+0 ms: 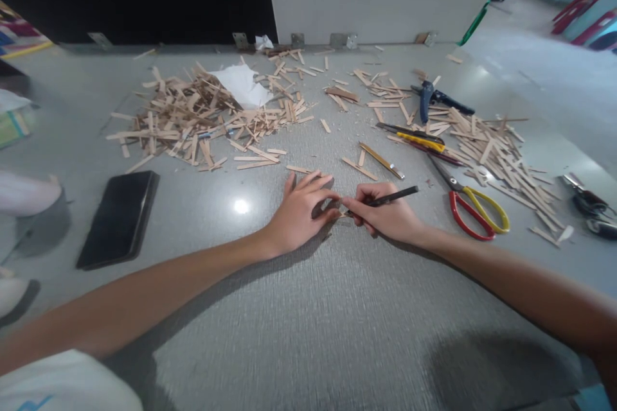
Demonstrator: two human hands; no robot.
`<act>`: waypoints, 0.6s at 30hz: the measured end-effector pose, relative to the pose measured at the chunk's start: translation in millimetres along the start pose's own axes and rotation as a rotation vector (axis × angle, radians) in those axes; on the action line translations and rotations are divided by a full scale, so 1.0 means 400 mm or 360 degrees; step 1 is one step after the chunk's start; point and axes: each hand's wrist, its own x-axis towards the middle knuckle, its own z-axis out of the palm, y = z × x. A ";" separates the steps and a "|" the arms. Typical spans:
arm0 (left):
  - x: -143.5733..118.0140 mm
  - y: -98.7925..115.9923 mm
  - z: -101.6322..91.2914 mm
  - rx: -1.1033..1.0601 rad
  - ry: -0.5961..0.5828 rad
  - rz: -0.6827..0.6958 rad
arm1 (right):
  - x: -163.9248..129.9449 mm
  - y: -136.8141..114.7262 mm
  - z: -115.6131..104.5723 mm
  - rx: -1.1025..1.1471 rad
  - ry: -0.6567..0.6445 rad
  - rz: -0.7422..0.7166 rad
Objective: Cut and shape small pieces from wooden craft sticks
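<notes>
My right hand (383,212) is closed around a black pen (398,196), its tip pointing left toward my left hand. Thumb and index finger of my left hand (303,212) pinch a small wooden stick piece (344,214), mostly hidden between the two hands. The other left fingers are spread just above the table. Just beyond the hands lie a wooden stick (360,169) and a yellow-brown cutter knife (382,160). Scissors (457,186) with one red and one yellow handle lie to the right of my right hand.
Cut wooden sticks form a heap (183,109) at back left, with white tissue (243,85), and another pile (501,154) at right. A yellow-black cutter (414,137), dark blue clippers (429,99), keys (592,205) and a phone (118,218) lie around. Another person's hand (33,191) rests at left.
</notes>
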 end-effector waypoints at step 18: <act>-0.001 -0.004 0.003 0.0014 0.0010 0.0016 | -0.001 0.002 -0.002 0.0002 -0.0021 -0.0035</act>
